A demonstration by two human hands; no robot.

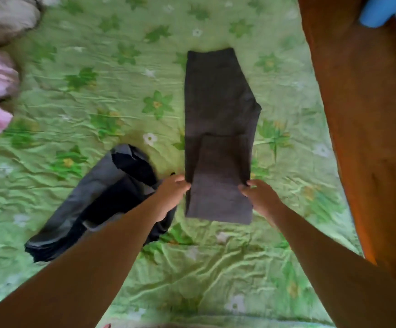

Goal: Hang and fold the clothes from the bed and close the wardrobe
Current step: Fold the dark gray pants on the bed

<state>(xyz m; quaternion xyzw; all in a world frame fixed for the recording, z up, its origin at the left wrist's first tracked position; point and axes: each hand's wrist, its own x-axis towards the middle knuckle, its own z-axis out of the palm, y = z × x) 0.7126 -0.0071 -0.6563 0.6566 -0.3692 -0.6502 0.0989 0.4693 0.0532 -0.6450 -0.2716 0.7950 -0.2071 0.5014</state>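
On the bed, left hand and right hand pinch the dark trousers.

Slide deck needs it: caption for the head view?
Left hand and right hand pinch the side edges of partly folded dark grey trousers on a green floral bedsheet.

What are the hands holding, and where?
The dark trousers: left hand pinches the fold's left edge, right hand its right edge.
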